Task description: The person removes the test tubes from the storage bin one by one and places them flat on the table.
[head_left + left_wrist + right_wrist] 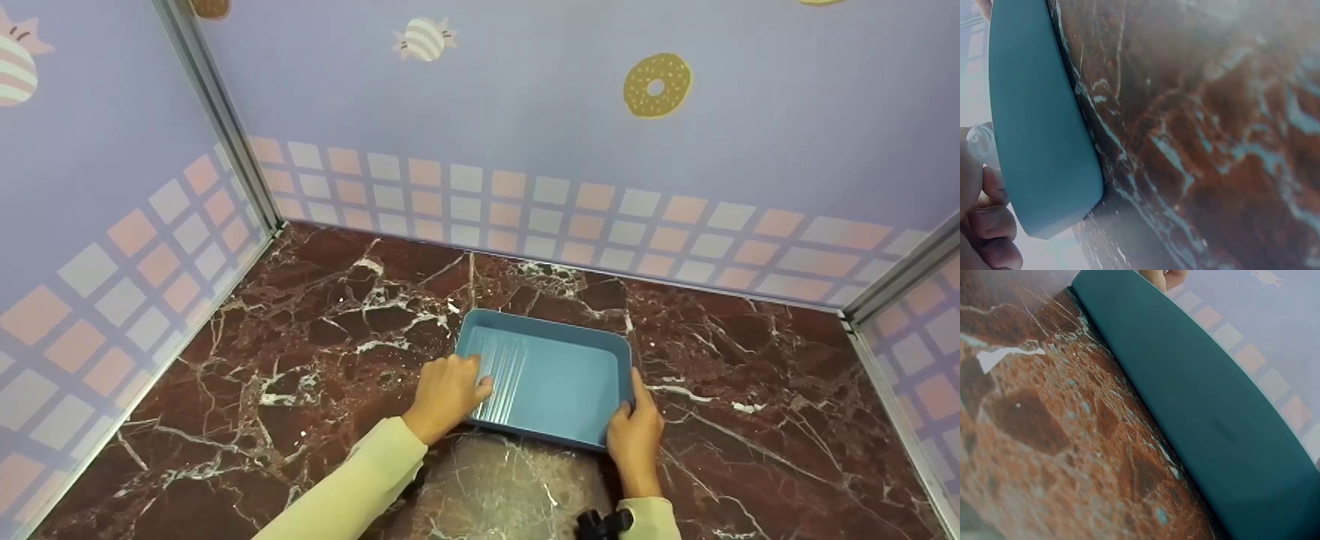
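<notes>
A blue rectangular tray [577,390] lies on the marbled table, with several clear tubes [506,375] side by side along its left part. My left hand [446,397] reaches over the tray's left edge, fingers curled. In the left wrist view, the rounded end of one clear tube [981,142] shows against my left hand [988,219], which seems to pinch it; the contact is partly hidden. My right hand [636,431] grips the tray's right front corner, thumb on the rim. Only the tray's outer wall [1185,388] shows in the right wrist view.
A dark red marbled tabletop [337,420] bears the tray. Purple printed panels stand behind [525,90] and at the left [97,150], with another at the right edge. A black clip-like device [604,523] sits at my right wrist.
</notes>
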{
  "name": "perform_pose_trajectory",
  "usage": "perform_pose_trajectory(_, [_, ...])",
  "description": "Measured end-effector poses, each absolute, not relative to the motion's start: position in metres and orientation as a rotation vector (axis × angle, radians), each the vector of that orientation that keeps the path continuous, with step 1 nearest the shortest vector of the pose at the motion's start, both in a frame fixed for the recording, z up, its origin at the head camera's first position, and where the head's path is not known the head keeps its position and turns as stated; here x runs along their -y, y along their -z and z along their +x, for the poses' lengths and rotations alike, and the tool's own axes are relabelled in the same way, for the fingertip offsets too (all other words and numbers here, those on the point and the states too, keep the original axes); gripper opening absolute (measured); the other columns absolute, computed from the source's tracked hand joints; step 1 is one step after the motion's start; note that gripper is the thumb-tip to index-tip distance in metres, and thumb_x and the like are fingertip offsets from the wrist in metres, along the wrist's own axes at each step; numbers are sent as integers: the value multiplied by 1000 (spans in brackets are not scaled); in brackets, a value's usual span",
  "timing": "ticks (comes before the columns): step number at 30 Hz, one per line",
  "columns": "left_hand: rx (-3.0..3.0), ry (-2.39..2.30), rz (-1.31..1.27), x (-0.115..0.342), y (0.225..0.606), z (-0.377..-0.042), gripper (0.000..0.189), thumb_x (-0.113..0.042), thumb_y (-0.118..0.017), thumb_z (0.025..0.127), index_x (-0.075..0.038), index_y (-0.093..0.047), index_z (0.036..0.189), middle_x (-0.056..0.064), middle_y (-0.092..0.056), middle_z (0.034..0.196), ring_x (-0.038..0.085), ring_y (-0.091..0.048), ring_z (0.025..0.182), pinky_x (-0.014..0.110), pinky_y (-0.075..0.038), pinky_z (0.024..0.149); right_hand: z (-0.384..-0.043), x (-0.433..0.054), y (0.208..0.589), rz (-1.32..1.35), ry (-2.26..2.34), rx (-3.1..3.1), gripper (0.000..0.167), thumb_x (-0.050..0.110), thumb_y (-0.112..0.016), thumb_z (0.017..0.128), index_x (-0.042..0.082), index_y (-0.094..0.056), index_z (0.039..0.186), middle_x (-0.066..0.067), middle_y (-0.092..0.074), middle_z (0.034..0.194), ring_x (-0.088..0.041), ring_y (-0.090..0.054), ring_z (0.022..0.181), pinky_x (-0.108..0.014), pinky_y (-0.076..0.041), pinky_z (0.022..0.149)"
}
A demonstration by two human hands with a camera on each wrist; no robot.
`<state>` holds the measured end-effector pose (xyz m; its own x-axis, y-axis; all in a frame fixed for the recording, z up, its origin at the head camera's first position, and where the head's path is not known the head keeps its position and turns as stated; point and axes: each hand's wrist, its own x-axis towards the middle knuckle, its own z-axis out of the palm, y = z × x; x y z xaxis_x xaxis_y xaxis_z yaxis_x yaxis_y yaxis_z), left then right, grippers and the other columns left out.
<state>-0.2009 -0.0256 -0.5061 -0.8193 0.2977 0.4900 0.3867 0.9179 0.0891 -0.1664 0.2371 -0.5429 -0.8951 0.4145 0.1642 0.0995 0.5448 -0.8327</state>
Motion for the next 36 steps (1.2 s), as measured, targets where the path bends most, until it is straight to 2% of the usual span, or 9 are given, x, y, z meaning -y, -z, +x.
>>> perform_pose_trajectory(5, [2584,259,-482,30,508,-202,34,-23,-70,72,-15,-43,54,-3,-40,43,10,-24,41,25,-20,36,-166,-237,543,-427,-1298,2451,55,-8,-39,92,3,-39,146,-27,-40,147,-44,-36,137,-54,-33,110])
perform_pose_trajectory(10, [2569,250,-480,33,508,-202,31,-25,-72,72,-14,-47,57,-1,-46,43,11,-25,41,26,-23,36,-166,-238,543,-433,-1285,2445,55,-8,-39,91,3,-41,145,-27,-41,147,-43,-38,137,-54,-33,110])
perform_pose_trajectory(13, [2573,250,-474,34,507,-203,31,-25,-72,73,-13,-48,57,0,-46,44,11,-25,41,26,-21,36,-166,-238,543,-435,-1279,2438,55,-9,-40,90,3,-42,144,-28,-42,146,-44,-38,136,-54,-33,110])
perform_pose_trajectory(22, [2572,262,-463,38,507,-202,36,-24,-72,75,-14,-44,54,-4,-36,43,9,-22,41,23,-15,38,-166,-238,543,-432,-1281,2438,55,-8,-40,90,2,-42,145,-27,-42,146,-43,-38,137,-53,-33,110])
perform_pose_trajectory(36, [2521,225,-468,41,510,-204,30,-23,-75,71,-13,-49,58,-4,-39,43,8,-20,42,21,-14,39,-166,-237,544,-423,-1292,2441,56,-8,-39,91,4,-41,146,-26,-41,147,-43,-37,137,-55,-34,108])
